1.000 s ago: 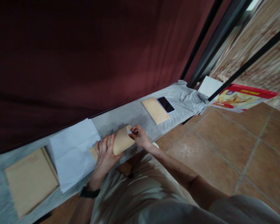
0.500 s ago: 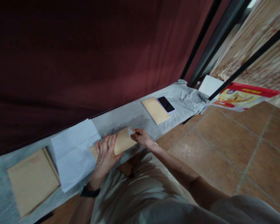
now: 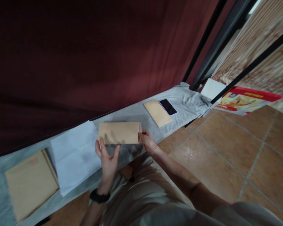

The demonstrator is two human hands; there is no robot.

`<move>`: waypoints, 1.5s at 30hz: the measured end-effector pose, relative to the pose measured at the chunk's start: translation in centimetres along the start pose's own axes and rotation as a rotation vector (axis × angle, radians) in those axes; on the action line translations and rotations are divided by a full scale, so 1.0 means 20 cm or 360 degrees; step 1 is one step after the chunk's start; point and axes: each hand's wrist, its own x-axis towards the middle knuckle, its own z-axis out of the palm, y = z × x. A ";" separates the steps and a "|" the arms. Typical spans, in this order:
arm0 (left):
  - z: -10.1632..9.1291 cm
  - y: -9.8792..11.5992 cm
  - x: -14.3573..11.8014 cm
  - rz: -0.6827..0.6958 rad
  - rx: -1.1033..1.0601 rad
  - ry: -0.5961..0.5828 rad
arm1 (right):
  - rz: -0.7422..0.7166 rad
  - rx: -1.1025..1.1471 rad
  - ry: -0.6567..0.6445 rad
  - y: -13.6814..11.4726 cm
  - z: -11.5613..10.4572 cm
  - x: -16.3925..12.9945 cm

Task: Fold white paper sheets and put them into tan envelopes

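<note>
A brown paper envelope [image 3: 122,131] lies lengthwise in front of me, with a thin strip of white at its right end. My right hand [image 3: 146,139] pinches that end between thumb and fingers. By the lower left edge of the envelope is my left hand [image 3: 108,158], fingers spread and thumb apart, casting a shadow on the paper. Its fingertips are at the edge; whether they touch it I cannot tell. White sheets of paper [image 3: 76,155] with a crease lie just left of this hand.
A stack of brown envelopes [image 3: 30,185] lies at the far left of the grey cloth-covered bench [image 3: 129,116]. To the right are another brown envelope [image 3: 157,112] and a phone [image 3: 168,107]. Behind hangs a dark red curtain [image 3: 96,62]. A red and yellow box [image 3: 245,100] sits on the tiled floor.
The envelope, bent up under my left hand before, now lies flatter and squarer. My left hand has come off its top, down to its lower edge. The right hand still holds the right end.
</note>
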 end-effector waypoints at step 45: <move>0.23 0.07 0.07 -0.1268 -0.1493 -0.0396 | 0.0243 0.0184 -0.0008 0.03 -0.01 -0.05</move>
